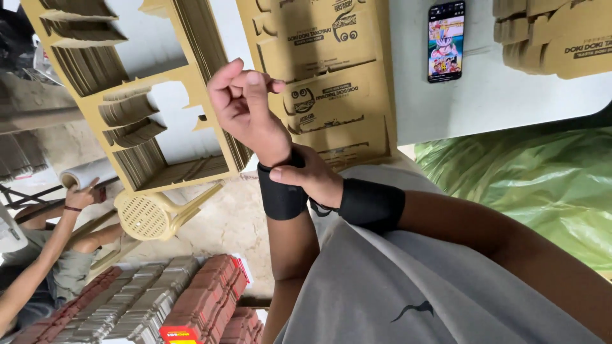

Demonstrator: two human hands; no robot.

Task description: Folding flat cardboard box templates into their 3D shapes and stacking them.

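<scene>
**Inspector A:** State of the hands?

**Inspector B:** The left hand [245, 102] is raised with its fingers loosely curled, holding nothing. The right hand [312, 178] has its grip pinched on the black wrist wrap [280, 194] at the left wrist, seemingly to adjust its fit. The right wrist wears a matching wrap [371, 205].

**A:** Surroundings?

**B:** The stack of die-cut cardboard sheets [331, 83] lies on the white counter [497, 95], beyond both hands and untouched. A phone [445, 41] lies face up beside it. Another person's hand [81, 196] reaches for a roll at far left.
</scene>
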